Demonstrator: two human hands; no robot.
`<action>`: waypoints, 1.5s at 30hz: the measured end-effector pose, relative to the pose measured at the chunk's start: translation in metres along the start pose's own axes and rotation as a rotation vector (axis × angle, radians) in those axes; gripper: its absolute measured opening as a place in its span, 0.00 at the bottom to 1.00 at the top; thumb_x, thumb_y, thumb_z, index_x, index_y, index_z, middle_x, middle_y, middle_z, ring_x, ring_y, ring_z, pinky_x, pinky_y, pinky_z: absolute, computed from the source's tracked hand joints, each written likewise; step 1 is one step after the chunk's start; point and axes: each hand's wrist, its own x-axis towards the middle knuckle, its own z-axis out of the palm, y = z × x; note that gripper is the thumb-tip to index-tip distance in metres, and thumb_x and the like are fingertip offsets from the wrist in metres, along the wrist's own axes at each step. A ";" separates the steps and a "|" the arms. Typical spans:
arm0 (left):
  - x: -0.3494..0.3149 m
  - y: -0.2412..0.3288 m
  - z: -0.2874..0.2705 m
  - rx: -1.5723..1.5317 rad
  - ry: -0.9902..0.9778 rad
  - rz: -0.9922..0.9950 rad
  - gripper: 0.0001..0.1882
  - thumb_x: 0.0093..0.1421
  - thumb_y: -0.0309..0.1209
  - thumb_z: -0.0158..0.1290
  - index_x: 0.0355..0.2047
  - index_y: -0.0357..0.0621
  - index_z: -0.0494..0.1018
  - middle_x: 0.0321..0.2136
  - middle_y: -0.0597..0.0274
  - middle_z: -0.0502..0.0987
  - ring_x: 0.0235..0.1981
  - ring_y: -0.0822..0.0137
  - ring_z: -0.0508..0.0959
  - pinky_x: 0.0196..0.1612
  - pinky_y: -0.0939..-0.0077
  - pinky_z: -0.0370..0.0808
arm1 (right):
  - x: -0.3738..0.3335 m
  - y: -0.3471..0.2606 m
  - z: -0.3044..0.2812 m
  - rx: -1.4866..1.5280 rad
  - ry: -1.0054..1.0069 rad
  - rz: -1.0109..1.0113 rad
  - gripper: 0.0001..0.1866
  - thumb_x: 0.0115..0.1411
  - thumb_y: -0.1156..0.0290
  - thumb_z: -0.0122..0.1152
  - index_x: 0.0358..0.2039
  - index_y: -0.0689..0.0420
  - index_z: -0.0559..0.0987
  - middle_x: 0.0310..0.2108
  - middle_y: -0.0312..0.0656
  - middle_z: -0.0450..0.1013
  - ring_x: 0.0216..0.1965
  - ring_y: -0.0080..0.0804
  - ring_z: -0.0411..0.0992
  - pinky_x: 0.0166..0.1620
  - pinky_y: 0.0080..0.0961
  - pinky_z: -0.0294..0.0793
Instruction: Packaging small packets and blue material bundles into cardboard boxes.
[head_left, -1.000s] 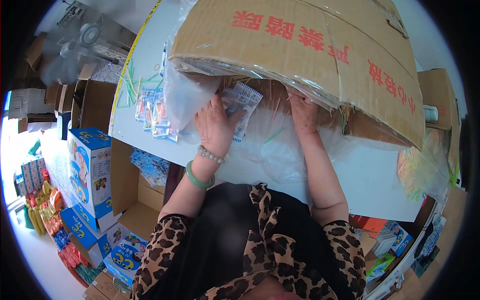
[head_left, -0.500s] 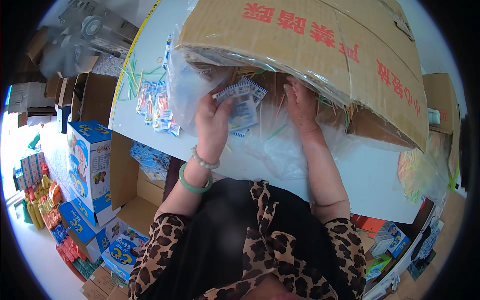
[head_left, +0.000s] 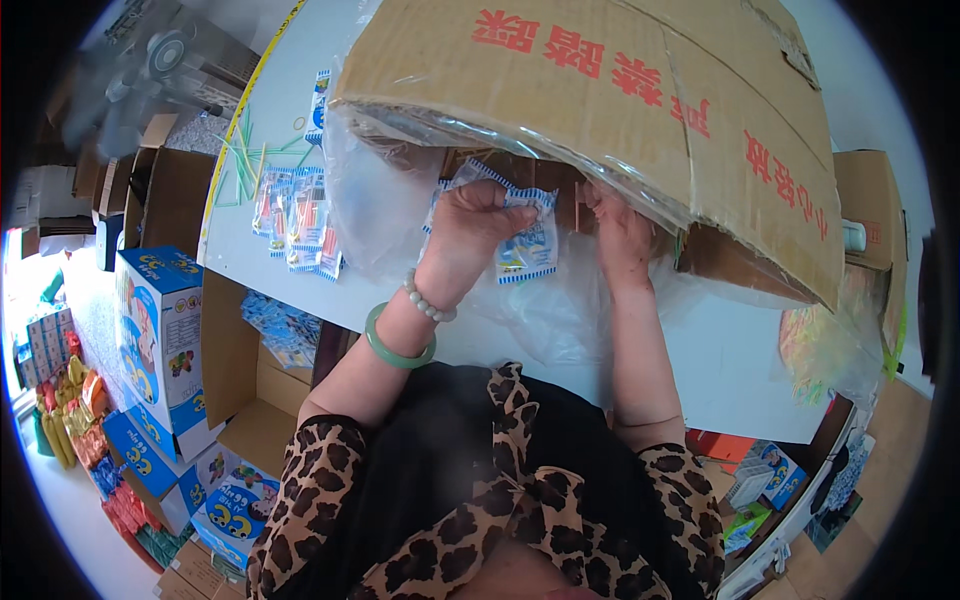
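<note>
My left hand point(head_left: 470, 225) is closed on a few small blue-and-white plastic packets point(head_left: 528, 250), which fan out beside its fingers. Pinched at the fingertips of my right hand point(head_left: 622, 245) is a thin reddish stick point(head_left: 577, 210), partly in shadow. That hand reaches under the upper edge of a large cardboard box point(head_left: 590, 90), lying on its side with its mouth toward me. Clear plastic lining point(head_left: 385, 215) spills from the mouth onto the white table point(head_left: 470, 345). Much of the box's inside is dark or hidden.
Filled packets point(head_left: 300, 220) with coloured sticks lie on the table's left, near loose green sticks point(head_left: 240, 165). An open carton of blue packets point(head_left: 280, 325) stands below the left edge. A plastic bag of coloured sticks point(head_left: 825, 345) sits on the right.
My left hand has turned and moved right with the packets, closer to my right hand. My right hand has shifted slightly right, and the reddish stick moved with it. The view has shifted a little.
</note>
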 end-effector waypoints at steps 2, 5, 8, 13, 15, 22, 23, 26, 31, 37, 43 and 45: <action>0.001 -0.004 -0.006 0.085 0.005 0.060 0.04 0.56 0.24 0.54 0.26 0.36 0.73 0.25 0.67 0.77 0.28 0.80 0.72 0.32 0.81 0.72 | 0.001 -0.008 0.003 0.017 -0.048 -0.016 0.12 0.61 0.65 0.52 0.39 0.59 0.75 0.34 0.39 0.74 0.35 0.28 0.70 0.41 0.25 0.69; 0.003 -0.010 -0.009 0.235 0.037 0.155 0.04 0.53 0.24 0.55 0.27 0.36 0.72 0.23 0.63 0.76 0.27 0.77 0.73 0.31 0.79 0.71 | 0.001 0.032 0.013 -0.186 -0.072 -0.165 0.12 0.60 0.66 0.53 0.41 0.59 0.75 0.36 0.41 0.74 0.36 0.30 0.70 0.42 0.28 0.69; 0.007 -0.024 -0.015 0.537 0.134 0.457 0.06 0.51 0.23 0.56 0.27 0.36 0.70 0.21 0.57 0.73 0.24 0.73 0.72 0.31 0.76 0.70 | 0.001 0.021 0.016 -0.504 -0.140 -0.358 0.11 0.59 0.69 0.53 0.41 0.58 0.75 0.37 0.41 0.74 0.36 0.31 0.71 0.43 0.29 0.69; 0.005 -0.024 -0.022 0.457 0.080 0.272 0.08 0.49 0.23 0.57 0.26 0.36 0.69 0.19 0.55 0.69 0.22 0.71 0.69 0.29 0.76 0.68 | 0.004 0.016 0.009 -0.432 -0.094 -0.476 0.09 0.60 0.72 0.51 0.39 0.59 0.75 0.33 0.41 0.74 0.37 0.31 0.71 0.43 0.28 0.69; -0.002 -0.015 -0.028 0.534 0.058 0.151 0.08 0.49 0.23 0.57 0.26 0.36 0.69 0.18 0.58 0.68 0.22 0.73 0.67 0.29 0.76 0.68 | 0.002 -0.002 -0.002 -0.330 -0.161 -0.383 0.11 0.61 0.70 0.48 0.37 0.63 0.75 0.31 0.44 0.75 0.36 0.31 0.73 0.43 0.28 0.70; -0.006 -0.001 -0.015 0.327 -0.012 0.176 0.07 0.48 0.21 0.59 0.24 0.36 0.69 0.20 0.72 0.70 0.22 0.80 0.64 0.26 0.81 0.67 | -0.005 -0.075 0.016 0.087 -0.190 -0.051 0.16 0.63 0.68 0.41 0.37 0.67 0.74 0.31 0.48 0.76 0.32 0.37 0.75 0.40 0.32 0.74; -0.007 0.000 -0.014 0.318 -0.037 0.156 0.07 0.49 0.21 0.59 0.25 0.36 0.70 0.20 0.73 0.71 0.22 0.80 0.65 0.26 0.82 0.67 | -0.005 -0.085 0.021 0.050 -0.200 -0.197 0.15 0.64 0.68 0.41 0.37 0.67 0.74 0.31 0.48 0.76 0.33 0.38 0.75 0.40 0.32 0.74; -0.012 0.017 -0.006 0.232 -0.086 -0.033 0.07 0.49 0.21 0.59 0.26 0.37 0.70 0.22 0.72 0.71 0.24 0.81 0.67 0.28 0.83 0.67 | -0.010 -0.075 0.033 0.016 -0.154 -0.346 0.15 0.64 0.67 0.43 0.39 0.66 0.73 0.30 0.48 0.76 0.35 0.38 0.76 0.41 0.31 0.75; -0.008 -0.002 -0.013 0.193 -0.158 0.014 0.07 0.51 0.22 0.58 0.29 0.36 0.71 0.22 0.72 0.72 0.26 0.82 0.67 0.29 0.84 0.68 | -0.010 -0.071 0.031 0.201 -0.135 -0.187 0.15 0.65 0.64 0.46 0.41 0.64 0.73 0.30 0.48 0.76 0.34 0.39 0.76 0.41 0.32 0.75; -0.002 -0.015 -0.016 0.169 -0.129 0.108 0.07 0.52 0.24 0.58 0.30 0.35 0.73 0.22 0.72 0.71 0.25 0.81 0.67 0.29 0.84 0.67 | -0.013 -0.063 0.030 0.148 -0.102 -0.190 0.15 0.64 0.64 0.46 0.41 0.64 0.73 0.29 0.48 0.76 0.33 0.41 0.76 0.41 0.36 0.75; 0.000 -0.021 -0.022 0.146 -0.099 0.082 0.06 0.53 0.25 0.58 0.27 0.35 0.73 0.25 0.71 0.71 0.26 0.80 0.66 0.29 0.83 0.67 | -0.014 -0.058 0.033 0.132 -0.095 -0.228 0.15 0.63 0.63 0.48 0.41 0.63 0.73 0.29 0.48 0.76 0.32 0.42 0.76 0.40 0.37 0.76; -0.001 -0.022 -0.020 0.149 -0.094 0.110 0.07 0.53 0.26 0.58 0.27 0.35 0.73 0.25 0.71 0.71 0.26 0.80 0.66 0.29 0.83 0.66 | -0.015 -0.056 0.033 0.117 -0.116 -0.250 0.15 0.63 0.64 0.48 0.41 0.63 0.73 0.29 0.48 0.76 0.32 0.42 0.76 0.39 0.37 0.76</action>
